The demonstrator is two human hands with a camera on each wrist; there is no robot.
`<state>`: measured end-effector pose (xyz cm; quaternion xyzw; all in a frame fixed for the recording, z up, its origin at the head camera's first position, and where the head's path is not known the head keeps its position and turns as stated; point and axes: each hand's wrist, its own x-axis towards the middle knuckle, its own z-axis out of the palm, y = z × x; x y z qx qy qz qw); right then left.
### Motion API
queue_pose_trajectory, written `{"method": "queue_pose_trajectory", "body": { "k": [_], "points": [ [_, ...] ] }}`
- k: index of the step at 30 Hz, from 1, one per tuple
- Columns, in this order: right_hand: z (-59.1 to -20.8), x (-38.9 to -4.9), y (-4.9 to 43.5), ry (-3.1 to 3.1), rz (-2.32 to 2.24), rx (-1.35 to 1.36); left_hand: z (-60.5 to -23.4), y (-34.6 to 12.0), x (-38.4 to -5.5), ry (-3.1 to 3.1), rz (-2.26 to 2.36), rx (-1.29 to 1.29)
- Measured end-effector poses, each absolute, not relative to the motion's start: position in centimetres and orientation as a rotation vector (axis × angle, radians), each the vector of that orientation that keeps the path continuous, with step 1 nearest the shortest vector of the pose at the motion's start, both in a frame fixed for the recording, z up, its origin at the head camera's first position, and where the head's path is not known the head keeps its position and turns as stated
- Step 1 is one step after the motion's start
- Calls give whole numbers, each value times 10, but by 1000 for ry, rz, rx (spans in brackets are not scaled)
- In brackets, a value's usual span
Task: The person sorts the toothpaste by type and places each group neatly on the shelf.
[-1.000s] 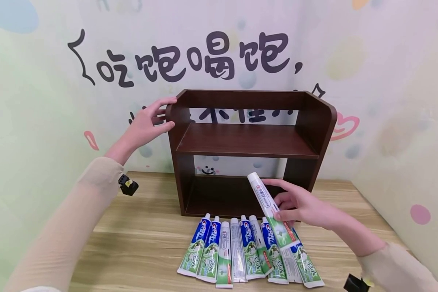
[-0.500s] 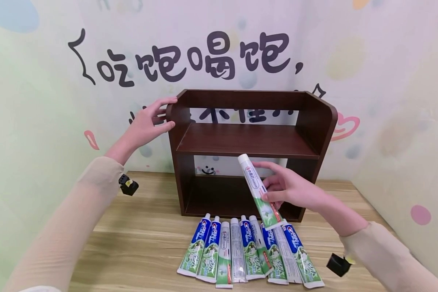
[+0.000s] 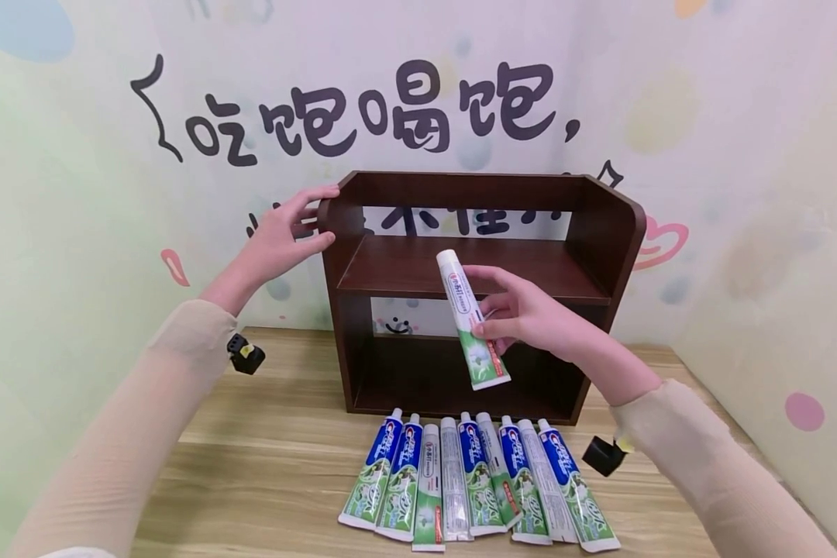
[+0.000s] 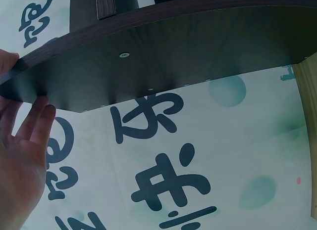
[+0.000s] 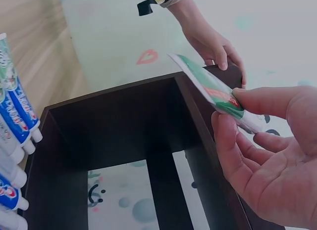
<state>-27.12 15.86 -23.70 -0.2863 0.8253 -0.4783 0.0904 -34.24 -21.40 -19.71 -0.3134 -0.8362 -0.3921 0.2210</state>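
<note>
Toothpaste (image 3: 465, 308) pinched in my right hand (image 3: 533, 316) before the shelf (image 3: 397, 265), my left hand (image 3: 277, 242) gripping its side (image 4: 168, 59), nine tubes (image 3: 476, 480) on the table (image 3: 265, 457).

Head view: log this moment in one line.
Left hand: grips side of shelf | Right hand: holds toothpaste tube in front of shelf | Other tubes: lying in a row on table

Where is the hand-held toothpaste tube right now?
The toothpaste tube is in the right hand, near the head view's centre, in front of the brown rack and higher than the row of tubes.
</note>
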Motion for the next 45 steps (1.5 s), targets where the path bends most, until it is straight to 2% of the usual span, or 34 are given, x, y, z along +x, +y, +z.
{"method": "queue_pose_trajectory", "body": {
  "k": [25, 45],
  "points": [
    [-207, -312, 112, 2473, -1558, -723, -199, -214, -343, -2310, -1064, -854],
    [-203, -353, 70, 2380, -1834, -614, -198, -213, -342, -2293, -1076, -867]
  ]
}}
